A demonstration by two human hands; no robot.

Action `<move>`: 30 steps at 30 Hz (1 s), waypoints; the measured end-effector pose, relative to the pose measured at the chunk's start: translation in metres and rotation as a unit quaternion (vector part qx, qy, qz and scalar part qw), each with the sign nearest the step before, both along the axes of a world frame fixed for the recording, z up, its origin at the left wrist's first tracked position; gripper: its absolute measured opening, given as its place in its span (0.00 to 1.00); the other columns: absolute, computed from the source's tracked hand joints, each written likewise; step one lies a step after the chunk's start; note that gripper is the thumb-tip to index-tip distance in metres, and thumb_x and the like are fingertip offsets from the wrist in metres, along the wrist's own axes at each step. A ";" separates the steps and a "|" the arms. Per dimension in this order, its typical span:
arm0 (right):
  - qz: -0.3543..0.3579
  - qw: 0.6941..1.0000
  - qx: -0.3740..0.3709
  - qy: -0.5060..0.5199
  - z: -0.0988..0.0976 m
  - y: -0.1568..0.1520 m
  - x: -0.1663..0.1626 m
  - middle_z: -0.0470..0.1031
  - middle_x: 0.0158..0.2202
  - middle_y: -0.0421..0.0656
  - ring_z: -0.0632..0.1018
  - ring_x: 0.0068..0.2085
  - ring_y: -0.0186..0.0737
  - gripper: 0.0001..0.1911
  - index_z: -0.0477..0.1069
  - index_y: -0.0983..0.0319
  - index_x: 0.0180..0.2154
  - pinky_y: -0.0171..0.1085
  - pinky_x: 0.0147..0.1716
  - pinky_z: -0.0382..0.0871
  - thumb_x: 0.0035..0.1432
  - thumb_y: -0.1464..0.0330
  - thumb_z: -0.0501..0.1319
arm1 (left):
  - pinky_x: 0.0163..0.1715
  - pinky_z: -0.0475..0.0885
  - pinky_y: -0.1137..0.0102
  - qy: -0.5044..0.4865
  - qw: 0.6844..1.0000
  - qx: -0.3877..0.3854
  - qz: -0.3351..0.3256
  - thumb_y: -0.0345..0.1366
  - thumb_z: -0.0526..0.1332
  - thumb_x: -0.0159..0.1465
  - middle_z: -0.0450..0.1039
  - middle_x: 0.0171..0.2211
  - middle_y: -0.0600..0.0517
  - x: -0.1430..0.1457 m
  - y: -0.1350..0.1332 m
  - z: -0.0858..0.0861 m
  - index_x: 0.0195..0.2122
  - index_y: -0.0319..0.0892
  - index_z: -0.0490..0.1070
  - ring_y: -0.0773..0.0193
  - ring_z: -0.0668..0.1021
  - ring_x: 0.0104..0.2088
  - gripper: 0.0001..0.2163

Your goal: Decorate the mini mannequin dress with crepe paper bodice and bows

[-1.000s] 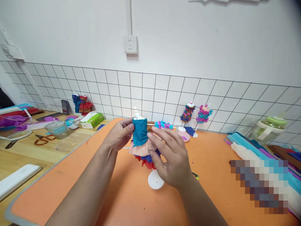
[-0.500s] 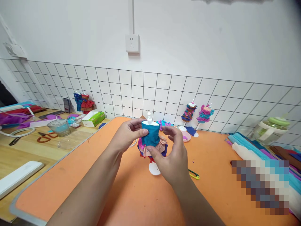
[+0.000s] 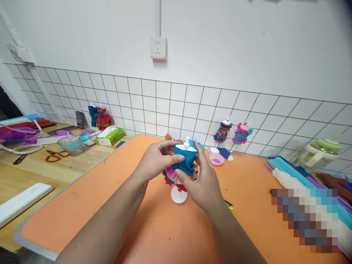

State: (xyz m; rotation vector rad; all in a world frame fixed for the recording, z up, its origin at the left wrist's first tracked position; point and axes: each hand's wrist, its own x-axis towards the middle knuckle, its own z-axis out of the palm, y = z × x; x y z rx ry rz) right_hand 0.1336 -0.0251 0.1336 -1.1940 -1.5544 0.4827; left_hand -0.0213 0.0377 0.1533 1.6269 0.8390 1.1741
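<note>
A small white mannequin point(image 3: 187, 143) on a round white base point(image 3: 178, 194) stands on the orange mat point(image 3: 143, 227). It wears a teal paper bodice point(image 3: 186, 162) over ruffled pink, blue and red skirt layers. My left hand point(image 3: 156, 160) pinches the teal paper from the left, thumb on its front. My right hand point(image 3: 200, 181) wraps round the bodice from the right and below, with its fingers closed on it.
Two finished paper-dress mannequins point(image 3: 232, 134) stand by the tiled wall, with a pink dish point(image 3: 216, 159) before them. Crepe paper rolls point(image 3: 299, 176) lie at right, a green-lidded jar point(image 3: 320, 152) behind. On the wooden table at left are scissors point(image 3: 55, 155), a glass cup point(image 3: 70, 145), a tissue box point(image 3: 111, 135).
The mannequin has turned and come down a little towards the mat. Both hands have closed tighter on the teal bodice, and my right hand has slid up onto it.
</note>
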 end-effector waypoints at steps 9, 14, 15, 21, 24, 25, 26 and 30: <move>-0.030 0.999 0.006 -0.021 -0.010 0.005 -0.001 0.64 0.60 0.50 0.67 0.58 0.55 0.47 0.42 0.54 0.67 0.55 0.52 0.66 0.52 0.61 0.64 | 0.38 0.75 0.67 0.023 0.995 0.037 0.090 0.39 0.72 0.50 0.79 0.37 0.50 0.008 -0.005 -0.001 0.45 0.43 0.75 0.57 0.80 0.38 0.20; -0.050 0.998 0.046 -0.021 -0.008 0.008 0.012 0.61 0.63 0.48 0.61 0.63 0.52 0.36 0.53 0.54 0.64 0.56 0.59 0.57 0.57 0.59 0.61 | 0.40 0.75 0.64 -0.008 0.995 0.033 0.093 0.39 0.72 0.49 0.79 0.38 0.48 0.005 0.001 -0.002 0.45 0.41 0.75 0.56 0.79 0.40 0.22; -0.039 0.999 0.035 -0.014 -0.008 0.009 0.013 0.63 0.62 0.47 0.63 0.62 0.52 0.35 0.54 0.54 0.64 0.55 0.58 0.59 0.56 0.59 0.61 | 0.41 0.75 0.64 -0.019 0.997 0.025 0.077 0.40 0.72 0.49 0.79 0.38 0.47 0.004 0.002 -0.002 0.46 0.40 0.75 0.55 0.80 0.40 0.23; 0.012 0.999 -0.020 0.030 -0.003 0.008 0.016 0.69 0.57 0.45 0.70 0.57 0.50 0.39 0.55 0.50 0.64 0.50 0.51 0.69 0.52 0.63 0.65 | 0.42 0.75 0.63 -0.033 0.999 0.006 0.001 0.42 0.71 0.51 0.79 0.39 0.46 0.000 0.005 -0.006 0.48 0.40 0.74 0.53 0.79 0.42 0.24; 0.032 0.998 0.011 0.054 0.003 0.004 0.019 0.67 0.59 0.43 0.66 0.61 0.48 0.34 0.59 0.51 0.62 0.49 0.57 0.63 0.54 0.62 0.65 | 0.41 0.74 0.63 0.017 0.999 0.033 0.004 0.42 0.71 0.51 0.78 0.38 0.47 0.001 0.004 -0.006 0.48 0.41 0.74 0.54 0.79 0.42 0.23; 0.036 0.997 0.015 0.064 0.004 0.003 0.020 0.69 0.58 0.43 0.67 0.60 0.47 0.33 0.60 0.51 0.61 0.49 0.57 0.62 0.54 0.61 0.64 | 0.41 0.74 0.63 0.031 0.999 0.041 0.003 0.42 0.71 0.51 0.78 0.38 0.47 0.003 0.003 -0.006 0.48 0.41 0.74 0.55 0.79 0.41 0.23; 0.034 0.997 0.015 0.073 0.006 0.003 0.021 0.70 0.57 0.43 0.69 0.59 0.47 0.31 0.62 0.52 0.60 0.49 0.57 0.63 0.55 0.61 0.64 | 0.41 0.74 0.63 0.042 0.998 0.047 0.000 0.42 0.71 0.51 0.78 0.38 0.47 0.004 0.002 -0.005 0.47 0.42 0.74 0.55 0.79 0.41 0.23; 0.000 0.997 -0.013 0.079 0.005 0.008 0.022 0.75 0.53 0.43 0.73 0.55 0.49 0.29 0.65 0.51 0.58 0.49 0.52 0.67 0.54 0.61 0.65 | 0.42 0.73 0.63 0.089 0.995 0.054 -0.007 0.42 0.69 0.54 0.77 0.42 0.47 0.010 -0.001 -0.004 0.48 0.42 0.73 0.56 0.78 0.41 0.21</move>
